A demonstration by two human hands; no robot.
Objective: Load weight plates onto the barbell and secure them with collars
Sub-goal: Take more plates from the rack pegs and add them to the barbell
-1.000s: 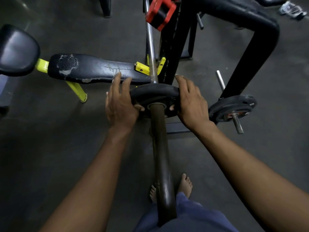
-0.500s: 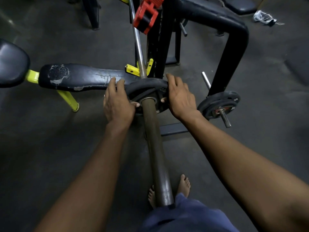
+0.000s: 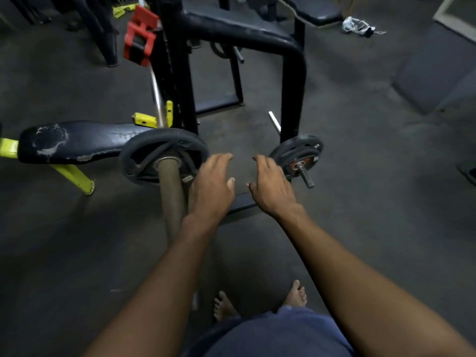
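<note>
Fingers (image 3: 221, 161) of both hands loose, spread, holding nothing. Bench (image 3: 74, 141) far left; weight plate (image 3: 144, 153) seated on barbell (image 3: 171, 191) sleeve — no collar seen there. Left hand (image 3: 212, 188) hovers just right of plate, right hand (image 3: 273, 188) beside it, near the smaller plates (image 3: 296, 153) on a peg — over the floor.

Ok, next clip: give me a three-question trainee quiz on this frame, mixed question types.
1. True or false: both hands grip the plate on the barbell.
2. What is fitted on the sleeve outside that plate? A) a collar B) nothing C) a second plate
3. Fill in: the stored plates sit on a peg to the ____ of the right hand.

Key: 1 false, the left hand and right hand hover open, touching nothing; 2 B; 3 right.
</note>
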